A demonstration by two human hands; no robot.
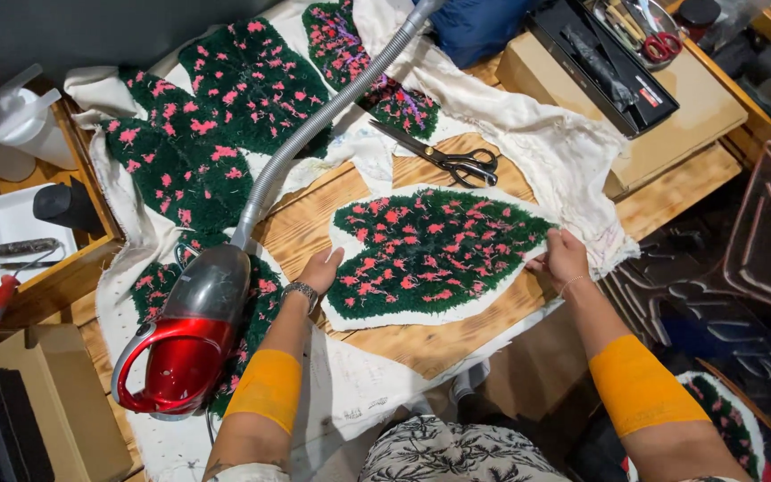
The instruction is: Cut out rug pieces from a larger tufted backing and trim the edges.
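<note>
A leaf-shaped tufted rug piece (pixel 430 250), dark green with pink flecks and a white cloth border, lies on the wooden table (pixel 403 344). My left hand (pixel 321 270) rests flat on the piece's left edge, fingers together, a watch on the wrist. My right hand (pixel 564 257) pinches the pointed right tip of the piece at its white border. Both forearms wear orange bands.
A red and grey hand vacuum (pixel 187 335) with a grey hose (pixel 332 112) lies left of my left arm on more green tufted pieces (pixel 216 125). Black scissors (pixel 452 161) lie behind the piece. White cloth (pixel 537 134), cardboard boxes (pixel 671 116) and a tool tray (pixel 604 58) stand at the back right.
</note>
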